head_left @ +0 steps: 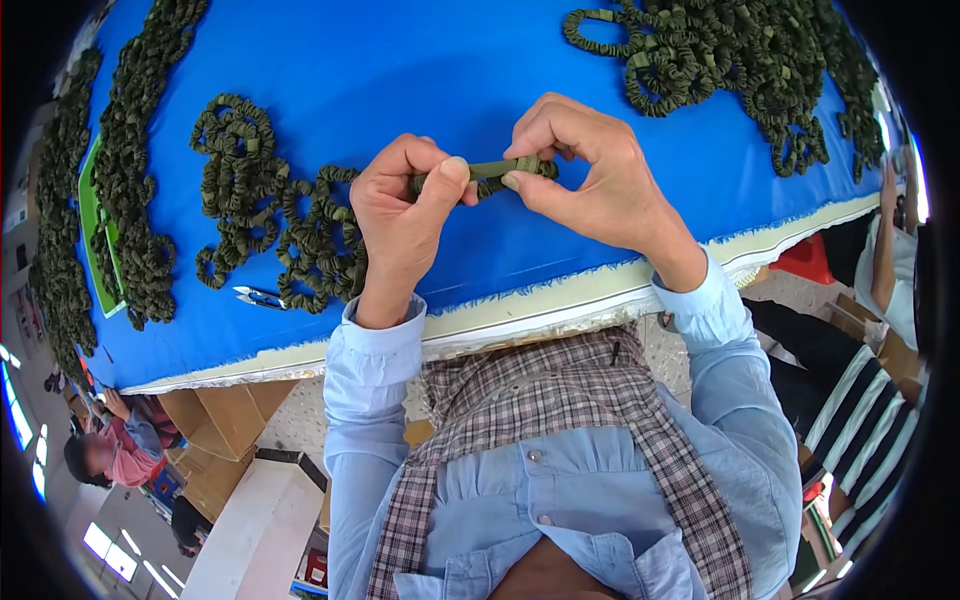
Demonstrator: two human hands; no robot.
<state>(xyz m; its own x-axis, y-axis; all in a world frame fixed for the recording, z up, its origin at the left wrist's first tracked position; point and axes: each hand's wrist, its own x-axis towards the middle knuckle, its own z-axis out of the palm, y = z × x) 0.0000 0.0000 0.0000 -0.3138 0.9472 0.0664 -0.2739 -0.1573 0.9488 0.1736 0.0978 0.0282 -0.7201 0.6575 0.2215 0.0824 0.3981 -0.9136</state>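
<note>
Between my two hands, above the blue table cover, a dark green gathered fabric ring like a scrunchie (490,170) is held with a flat, smooth stretch of its band pulled straight. My left hand (405,210) pinches one end of that stretch between thumb and curled fingers. Thumb and forefinger of my right hand (605,180) grip the other end, where the fabric bunches up. Part of the ring is hidden behind the fingers. Just left of my left hand lies a loose heap of similar rings (320,240). Small thread snips (260,297) rest beside that heap.
More green rings pile up at the far right (720,60) and in long rows at the left (140,150), around a bright green tray (97,230). Cardboard boxes (225,410) stand below the table's front edge. Other people sit at the right (890,260) and lower left (125,455).
</note>
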